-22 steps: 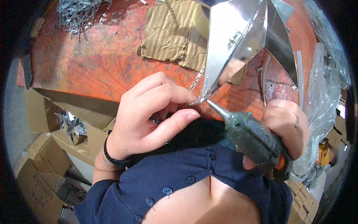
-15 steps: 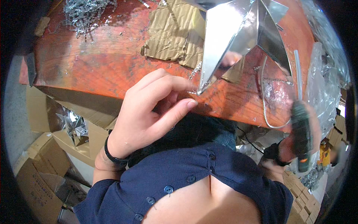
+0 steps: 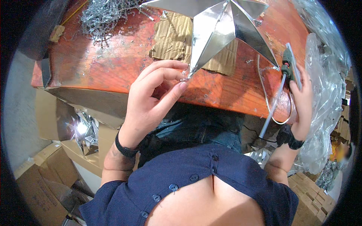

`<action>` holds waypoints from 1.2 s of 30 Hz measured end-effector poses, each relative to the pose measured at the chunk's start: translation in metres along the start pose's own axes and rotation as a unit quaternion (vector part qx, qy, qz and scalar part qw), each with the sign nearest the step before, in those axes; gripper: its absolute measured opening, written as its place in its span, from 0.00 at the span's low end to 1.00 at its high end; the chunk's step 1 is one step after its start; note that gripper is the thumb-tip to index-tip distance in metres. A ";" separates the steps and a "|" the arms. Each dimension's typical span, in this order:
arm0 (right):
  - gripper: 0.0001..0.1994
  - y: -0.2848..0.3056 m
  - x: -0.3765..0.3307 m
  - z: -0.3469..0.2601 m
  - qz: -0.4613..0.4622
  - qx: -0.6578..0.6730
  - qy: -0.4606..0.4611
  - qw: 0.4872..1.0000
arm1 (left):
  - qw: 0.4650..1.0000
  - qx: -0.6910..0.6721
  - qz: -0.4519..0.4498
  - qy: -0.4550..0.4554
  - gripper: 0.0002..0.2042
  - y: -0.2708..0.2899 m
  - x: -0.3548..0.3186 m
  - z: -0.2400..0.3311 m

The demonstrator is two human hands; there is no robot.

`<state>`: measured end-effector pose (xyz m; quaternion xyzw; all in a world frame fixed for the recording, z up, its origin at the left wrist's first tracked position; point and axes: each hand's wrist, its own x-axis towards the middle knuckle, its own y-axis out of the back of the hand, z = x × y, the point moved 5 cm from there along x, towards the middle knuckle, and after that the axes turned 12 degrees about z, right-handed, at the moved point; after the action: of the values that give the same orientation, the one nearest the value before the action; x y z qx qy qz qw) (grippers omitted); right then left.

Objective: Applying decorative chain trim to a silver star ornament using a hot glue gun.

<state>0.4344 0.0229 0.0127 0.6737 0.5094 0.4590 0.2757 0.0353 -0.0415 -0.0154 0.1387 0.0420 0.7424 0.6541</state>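
A large shiny silver folded star (image 3: pixel 211 37) lies on the red wooden table, one long point reaching toward me. My left hand (image 3: pixel 154 84) pinches that point's tip between thumb and fingers; a small silver strand shows at the fingertips. On the right, a dark green hot glue gun (image 3: pixel 286 64) rests on the table with a long translucent glue stick (image 3: pixel 272 109) sticking out of its back. My right hand (image 3: pixel 302 92) is beside the glue gun, fingers stretched out along it and not wrapped round it. Past the gun lies a pale, straight strip (image 3: pixel 295 67).
Silver tinsel strands (image 3: pixel 105 19) are heaped at the far left. Flattened cardboard (image 3: pixel 169 37) lies under the star. A white cable (image 3: pixel 260 81) loops near the table's front edge (image 3: pixel 226 107). Clear plastic bags (image 3: pixel 324 86) bulge at the right. Cardboard boxes (image 3: pixel 45 180) stand lower left, one holding silver stars (image 3: pixel 85 132).
My right hand has brought the glue gun forward from near my body onto the table and loosened its fingers. The left hand has moved in to the star's tip. The view has shifted slightly.
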 end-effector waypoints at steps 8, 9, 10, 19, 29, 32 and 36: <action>0.22 -0.012 -0.020 -0.159 0.195 -0.035 0.300 0.933 | 0.984 0.125 0.040 -0.118 0.09 -0.001 0.010 -0.007; 0.22 -0.019 -0.013 -0.163 0.201 -0.036 0.295 0.933 | 0.981 0.143 0.039 -0.128 0.09 -0.002 0.012 -0.007; 0.24 -0.032 -0.003 -0.165 0.141 -0.020 0.273 0.951 | 0.980 0.146 0.037 -0.132 0.09 -0.002 0.013 -0.010; 0.27 -0.058 0.021 -0.153 0.058 0.053 0.215 0.974 | 0.983 0.098 0.033 -0.153 0.06 0.000 0.019 -0.008; 0.25 -0.036 0.016 -0.167 0.062 0.198 0.139 0.968 | 0.977 -0.111 0.043 -0.176 0.09 0.007 0.019 0.004; 0.25 -0.029 0.018 -0.168 0.035 0.212 0.122 0.969 | 0.972 -0.131 0.016 -0.196 0.09 0.009 0.019 0.009; 0.27 -0.034 0.015 -0.166 0.004 0.304 0.076 0.950 | 0.944 -0.199 -0.022 -0.263 0.08 -0.005 0.022 0.022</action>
<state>0.2711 0.0323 0.0597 0.6909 0.6411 0.3338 0.0165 0.0437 -0.0216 0.0080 0.1950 -0.2776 0.6582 0.6721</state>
